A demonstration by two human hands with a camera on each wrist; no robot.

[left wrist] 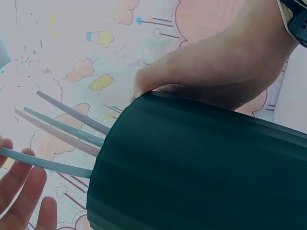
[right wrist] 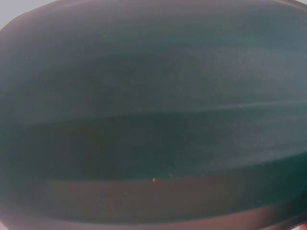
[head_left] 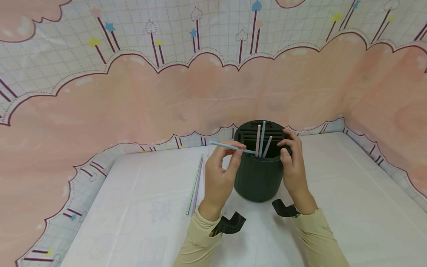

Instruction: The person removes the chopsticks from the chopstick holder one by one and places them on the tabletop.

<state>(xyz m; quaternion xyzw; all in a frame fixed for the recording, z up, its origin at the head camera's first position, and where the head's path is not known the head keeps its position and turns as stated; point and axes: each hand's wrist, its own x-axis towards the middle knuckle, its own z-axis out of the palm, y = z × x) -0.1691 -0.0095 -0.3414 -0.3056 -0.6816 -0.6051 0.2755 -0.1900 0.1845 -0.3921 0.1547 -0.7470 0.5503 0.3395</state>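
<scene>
Pinch of left hand (head_left: pixel 218 178) closed down to the thickness of a thin pale-blue stick (head_left: pixel 222 145), firmly between thumb and fingertips. Stick at a shallow slant, left end up in free air, right end down at the mouth of a dark green container (head_left: pixel 258 178). Depth past the rim: cannot tell.

Right hand (head_left: pixel 295 176) curled around the right side of the container's rim, thumb lower, fingers higher; grip only as wide as that edge. Fingertips partly hidden.

Container upright on table (head_left: pixel 140 207), round and vertically ribbed, with a dark slotted panel (head_left: pixel 260 129) across the back of its top. Three sticks standing in the mouth, upper parts clear of the front rim: pink stick (head_left: pixel 258 139), taller blue stick (head_left: pixel 262 137), shorter lavender stick (head_left: pixel 267 146) leaning right. Close together, just beyond the pinched one.

Left of the container, apart from it, flat on the white cloth: green stick (head_left: pixel 193 189) and purple stick (head_left: pixel 197 187), nearly parallel, partly behind the left forearm.

Beige sleeves (head_left: pixel 203 237), black wrist mounts (head_left: pixel 230 223). Farther out, pink backdrop (head_left: pixel 200 96) with scalloped outlines. Right wrist view: almost wholly ribbed green wall.
</scene>
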